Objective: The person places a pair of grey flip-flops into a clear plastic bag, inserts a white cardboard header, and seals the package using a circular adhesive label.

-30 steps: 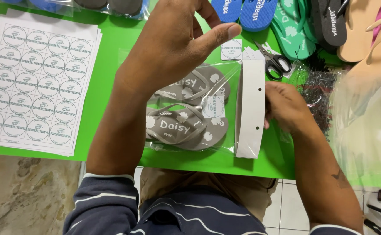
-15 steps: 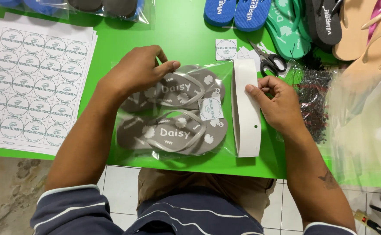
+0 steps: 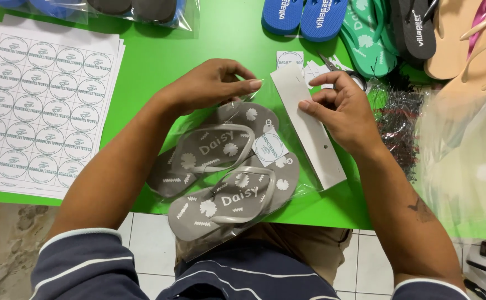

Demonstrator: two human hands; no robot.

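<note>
A pair of grey flip-flops [image 3: 226,169] with white flower prints lies in a clear plastic bag [image 3: 287,191] on the green bench [image 3: 159,66], its lower end hanging over the near edge. The left hand [image 3: 209,83] rests at the bag's upper edge, its grip narrow, fingertips pinching the clear film. The right hand [image 3: 343,108] holds a long white card strip [image 3: 309,130] along the bag's right side, thumb on top and fingers curled around its upper end. A round sticker [image 3: 269,148] sits on the bag between the 2 sandals. To the left lies a sheet of round stickers [image 3: 37,105]. Scissors [image 3: 346,69] lie just beyond the right hand, and blue [image 3: 304,16], green [image 3: 365,33] and tan [image 3: 465,39] flip-flops line the far edge.
</note>
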